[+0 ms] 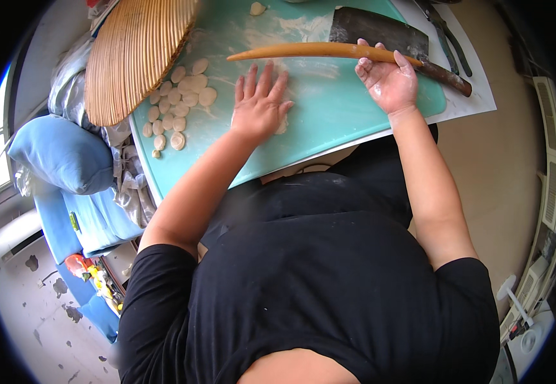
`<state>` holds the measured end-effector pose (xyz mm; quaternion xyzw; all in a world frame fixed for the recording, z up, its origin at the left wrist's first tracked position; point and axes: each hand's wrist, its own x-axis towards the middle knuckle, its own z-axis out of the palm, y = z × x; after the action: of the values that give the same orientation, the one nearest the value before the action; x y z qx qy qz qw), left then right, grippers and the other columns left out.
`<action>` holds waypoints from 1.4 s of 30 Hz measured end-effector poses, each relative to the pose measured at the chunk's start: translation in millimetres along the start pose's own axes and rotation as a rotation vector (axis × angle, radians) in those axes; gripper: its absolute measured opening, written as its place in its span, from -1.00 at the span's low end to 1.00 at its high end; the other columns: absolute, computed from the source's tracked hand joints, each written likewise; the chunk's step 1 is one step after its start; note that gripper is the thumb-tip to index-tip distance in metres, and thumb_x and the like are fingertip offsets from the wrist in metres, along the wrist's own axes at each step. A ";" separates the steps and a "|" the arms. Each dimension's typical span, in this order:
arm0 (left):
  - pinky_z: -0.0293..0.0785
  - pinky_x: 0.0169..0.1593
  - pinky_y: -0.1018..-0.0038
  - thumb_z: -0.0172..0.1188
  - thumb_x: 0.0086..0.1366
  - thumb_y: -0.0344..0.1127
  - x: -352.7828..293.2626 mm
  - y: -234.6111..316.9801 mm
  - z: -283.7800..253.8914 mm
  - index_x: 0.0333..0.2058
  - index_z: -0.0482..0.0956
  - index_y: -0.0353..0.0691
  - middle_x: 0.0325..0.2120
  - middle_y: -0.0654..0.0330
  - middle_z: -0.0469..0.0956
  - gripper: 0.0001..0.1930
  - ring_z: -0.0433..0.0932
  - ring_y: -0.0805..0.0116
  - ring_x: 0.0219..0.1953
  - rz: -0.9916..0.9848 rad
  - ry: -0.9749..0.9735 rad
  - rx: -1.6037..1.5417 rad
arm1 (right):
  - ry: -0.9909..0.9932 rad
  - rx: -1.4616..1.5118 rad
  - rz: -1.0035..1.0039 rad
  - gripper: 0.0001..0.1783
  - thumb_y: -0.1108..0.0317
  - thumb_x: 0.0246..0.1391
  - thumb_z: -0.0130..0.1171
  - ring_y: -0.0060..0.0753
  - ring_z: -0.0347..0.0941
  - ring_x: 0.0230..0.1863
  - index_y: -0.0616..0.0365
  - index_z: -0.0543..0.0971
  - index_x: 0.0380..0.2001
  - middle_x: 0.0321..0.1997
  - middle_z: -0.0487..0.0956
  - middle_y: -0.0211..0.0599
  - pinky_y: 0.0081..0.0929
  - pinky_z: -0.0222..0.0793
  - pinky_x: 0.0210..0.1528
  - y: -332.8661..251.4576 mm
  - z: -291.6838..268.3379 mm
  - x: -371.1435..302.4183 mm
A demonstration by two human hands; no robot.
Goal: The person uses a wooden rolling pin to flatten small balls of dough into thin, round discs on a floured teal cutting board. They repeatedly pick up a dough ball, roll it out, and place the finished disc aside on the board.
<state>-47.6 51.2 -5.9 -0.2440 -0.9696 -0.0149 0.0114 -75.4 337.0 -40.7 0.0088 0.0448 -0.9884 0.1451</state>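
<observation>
Rolling pin (303,50): positioned over the green worktop (335,105), one end in the right hand (390,80), palm up, fingers loosely curled, near the right edge. Left hand (259,105): palm down, fingers spread, partly covering a dough piece (282,127) toward the near edge. Dough discs (207,96): grouped along the left edge. Cleaver (380,32): far right corner.

The rolling pin (297,50) is orange-brown, dough discs (193,84) cream, board (335,115) turquoise.

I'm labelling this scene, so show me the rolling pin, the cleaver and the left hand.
Rolling pin (310,50): head view, middle of its wooden shaft.
Cleaver (379,29): head view, its dark blade.
Left hand (259,107): head view, its back.
</observation>
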 end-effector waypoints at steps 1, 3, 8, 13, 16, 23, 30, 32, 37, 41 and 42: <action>-0.25 0.33 0.02 -0.01 0.28 -0.04 1.8 0.4 0.2 0.25 0.14 0.03 0.32 0.09 -0.05 -0.42 -0.17 -0.03 0.36 -0.013 0.005 0.014 | 0.001 0.002 0.003 -0.65 0.18 0.11 -0.02 0.04 0.41 -0.15 0.25 0.46 -0.19 0.16 0.32 0.15 -0.06 0.31 0.05 -0.2 0.4 0.0; -0.22 0.32 0.02 -0.01 0.27 -0.03 4.8 0.7 1.7 0.23 0.18 -0.01 0.30 0.05 -0.02 -0.43 -0.13 -0.06 0.34 -0.001 0.062 0.004 | -0.005 -0.001 -0.003 -0.65 0.18 0.11 -0.02 0.04 0.41 -0.14 0.24 0.45 -0.19 0.15 0.33 0.15 -0.06 0.31 0.05 -1.4 0.7 0.3; 0.16 0.18 0.18 0.08 0.23 -0.27 -10.7 -27.5 7.3 0.03 0.42 -0.15 0.05 -0.03 0.36 -0.63 0.28 -0.06 0.11 -0.095 0.357 -0.660 | 0.002 -0.010 -0.004 -0.65 0.18 0.12 -0.04 0.04 0.41 -0.14 0.24 0.45 -0.19 0.16 0.32 0.14 -0.06 0.31 0.05 3.2 0.6 1.0; 0.44 -0.20 0.35 0.30 0.05 -0.22 -39.3 -9.0 -24.1 -0.38 0.58 -0.21 -0.37 0.13 0.51 -0.79 0.50 0.18 -0.31 -0.371 -0.011 -0.455 | -0.018 0.011 0.008 -0.65 0.19 0.11 -0.03 0.04 0.40 -0.14 0.25 0.45 -0.18 0.17 0.31 0.14 -0.05 0.31 0.05 -1.5 -1.9 2.1; 0.45 -0.27 0.36 0.33 0.01 -0.27 -50.2 -6.8 -18.0 -0.40 0.54 -0.19 -0.42 0.15 0.51 -0.79 0.51 0.20 -0.37 -0.278 0.037 -0.533 | -0.008 0.012 0.016 -0.65 0.19 0.11 -0.03 0.04 0.40 -0.14 0.26 0.44 -0.18 0.17 0.30 0.14 -0.05 0.31 0.05 -1.5 -1.1 1.9; 0.45 -0.30 0.44 0.31 -0.04 -0.48 -59.9 -22.0 -20.9 -0.38 0.50 -0.20 -0.43 0.19 0.53 -0.79 0.52 0.25 -0.37 -0.145 0.309 -0.824 | 0.024 -0.014 0.006 -0.66 0.21 0.10 -0.03 0.05 0.40 -0.14 0.26 0.44 -0.18 0.17 0.31 0.15 -0.06 0.32 0.04 0.2 2.5 1.6; 0.42 -0.04 0.34 0.42 -0.13 -0.25 -64.5 -17.4 -19.7 -0.18 0.53 -0.15 -0.13 0.11 0.43 -0.53 0.43 0.15 -0.08 -0.346 0.224 -0.479 | 0.010 0.001 0.016 -0.67 0.21 0.09 -0.02 0.07 0.40 -0.15 0.27 0.43 -0.20 0.16 0.32 0.14 -0.06 0.32 0.03 -1.0 0.4 2.8; 0.40 -0.02 0.32 0.43 -0.14 -0.21 -63.0 -12.1 -22.7 -0.17 0.53 -0.14 -0.14 0.11 0.43 -0.51 0.41 0.12 -0.06 -0.306 0.143 -0.367 | 0.008 -0.005 0.017 -0.66 0.20 0.09 -0.02 0.07 0.40 -0.15 0.27 0.43 -0.20 0.16 0.32 0.14 -0.06 0.32 0.03 -0.6 1.5 2.8; 0.40 -0.01 0.29 0.40 -0.11 -0.18 -58.1 -20.4 -27.5 -0.18 0.55 -0.13 -0.14 0.11 0.44 -0.54 0.41 0.06 -0.05 -0.263 0.012 -0.448 | 0.011 -0.009 0.017 -0.66 0.20 0.09 -0.01 0.08 0.41 -0.14 0.27 0.44 -0.20 0.16 0.32 0.14 -0.06 0.32 0.04 0.2 2.8 2.7; 0.41 -0.02 0.29 0.37 -0.08 -0.24 -57.1 -18.1 -33.2 -0.17 0.54 -0.15 -0.14 0.11 0.44 -0.57 0.42 0.06 -0.06 -0.226 0.004 -0.393 | -0.015 0.008 0.025 -0.65 0.20 0.10 -0.02 0.09 0.41 -0.14 0.28 0.44 -0.19 0.15 0.33 0.15 -0.06 0.32 0.05 -0.6 1.3 2.7; 0.41 -0.02 0.29 0.36 -0.07 -0.25 -57.6 -17.6 -32.4 -0.17 0.54 -0.15 -0.14 0.11 0.44 -0.58 0.43 0.06 -0.06 -0.231 0.018 -0.397 | -0.004 0.005 0.022 -0.65 0.21 0.10 -0.01 0.09 0.41 -0.14 0.28 0.44 -0.19 0.15 0.33 0.15 -0.06 0.32 0.05 -0.3 1.7 2.3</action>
<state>-4.7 7.3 24.4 -0.1287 -0.9690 -0.2087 -0.0302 -77.7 336.5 -39.0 0.0076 0.0418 -0.9868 0.1560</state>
